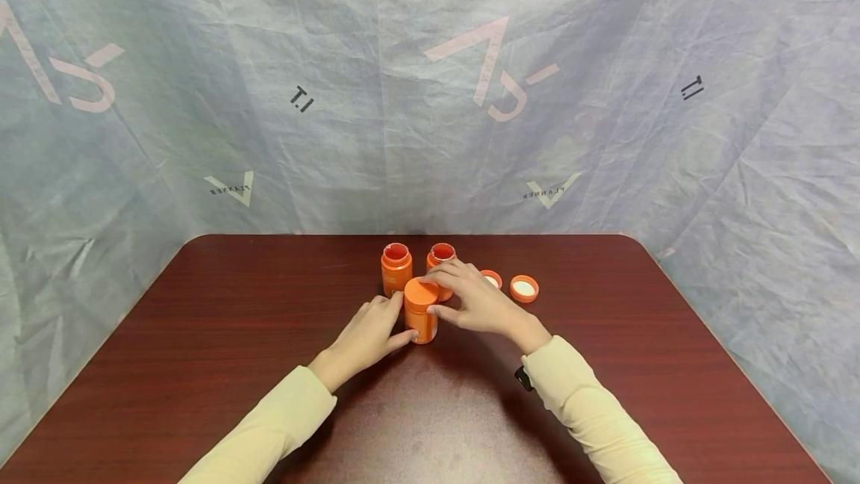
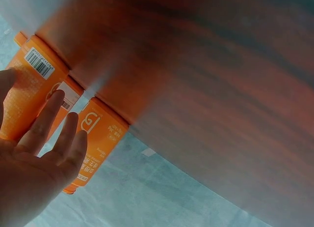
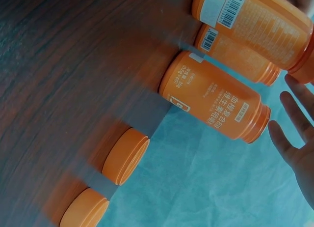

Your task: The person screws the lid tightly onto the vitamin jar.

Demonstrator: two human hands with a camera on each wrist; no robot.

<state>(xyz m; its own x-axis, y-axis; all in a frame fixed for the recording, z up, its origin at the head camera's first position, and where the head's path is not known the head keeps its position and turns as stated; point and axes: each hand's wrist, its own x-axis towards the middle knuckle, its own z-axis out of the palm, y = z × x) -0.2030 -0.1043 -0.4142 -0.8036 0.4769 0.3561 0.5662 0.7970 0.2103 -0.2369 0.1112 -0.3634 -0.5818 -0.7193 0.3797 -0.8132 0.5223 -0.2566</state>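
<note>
The capped bottle (image 1: 421,326) stands upright on the desk (image 1: 255,297), near the centre of the head frame. The left hand (image 1: 366,331) grips the bottle body from the left, thumb across the lower front, fingers along the far left side. The right hand (image 1: 475,299) holds the orange cap (image 1: 421,292) between thumb and fingertips from the right. Two uncapped orange bottles stand upright behind: the left open bottle (image 1: 396,276) is fully clear of the right hand, while the right open bottle (image 1: 434,263) is partly covered by it. Right of centre lie two loose caps, white inner faces upward: the nearer cap (image 1: 493,279), partly hidden by the right hand, and the outer cap (image 1: 524,289). Printed fabric (image 1: 376,110) fills the upper frame.
</note>
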